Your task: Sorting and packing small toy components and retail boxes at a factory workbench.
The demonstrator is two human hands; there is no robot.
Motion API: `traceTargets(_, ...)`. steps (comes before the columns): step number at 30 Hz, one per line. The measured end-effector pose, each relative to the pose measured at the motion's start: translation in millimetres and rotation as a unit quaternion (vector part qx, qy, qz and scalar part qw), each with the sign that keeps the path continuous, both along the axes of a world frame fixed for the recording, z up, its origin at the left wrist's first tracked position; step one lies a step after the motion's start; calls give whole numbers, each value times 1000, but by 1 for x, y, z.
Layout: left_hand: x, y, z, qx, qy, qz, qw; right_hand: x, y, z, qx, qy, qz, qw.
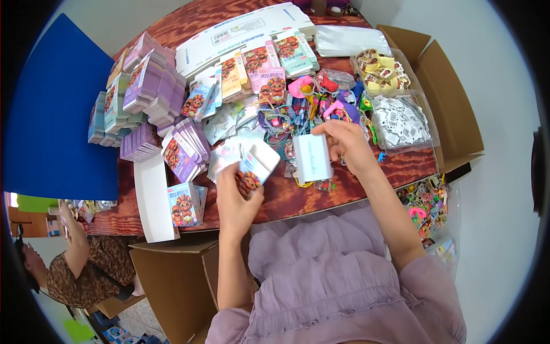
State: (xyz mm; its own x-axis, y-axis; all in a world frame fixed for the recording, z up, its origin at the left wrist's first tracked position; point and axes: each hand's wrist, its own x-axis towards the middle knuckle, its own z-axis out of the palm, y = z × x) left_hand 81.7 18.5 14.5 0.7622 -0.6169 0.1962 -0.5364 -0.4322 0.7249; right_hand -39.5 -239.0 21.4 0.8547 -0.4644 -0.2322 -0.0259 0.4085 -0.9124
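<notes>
My left hand (236,198) is closed round a small printed carton (250,176) with cartoon characters on its front and a white flap at its upper end. To its right, my right hand (348,143) pinches the upper edge of a pale blue and white flat packet (312,159), held upright above the table edge. Whether the packet is a pouch or a card, I cannot tell. Behind the packet lies a heap of colourful corded trinkets (281,123). Loose shiny sachets (223,127) lie beyond the carton.
Stacked purple and green cartons (152,86) stand at the left, near a blue panel (63,114). Trays of yellow pieces (381,71) and white labels (401,121) sit at the right, beside a cardboard box (455,97). Another person (80,269) works at the far left.
</notes>
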Motion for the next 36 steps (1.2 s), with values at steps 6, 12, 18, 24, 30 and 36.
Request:
traceTargets(6, -31, -11, 3, 72, -4, -43, 996, -1, 19, -4, -5, -25, -32, 999)
traceTargets(12, -34, -6, 6, 85, 4, -49, 995, -6, 18, -2, -66, -43, -53, 995)
traceTargets(18, -42, -8, 7, 44, 43, -33, 998, -7, 38, -6, -127, -5, -38, 991)
traceTargets(24, -42, -6, 0, 34, -69, -66, 995, -12, 42, 3, -238, 48, 10, 970)
traceTargets(30, -43, -6, -10, -1, -29, -60, 998, 1, 66, -4, -490, 8, -42, 871)
traceTargets(36, -46, -1, -16, -32, 17, -52, 998, 1, 98, -6, -460, -29, -104, 882)
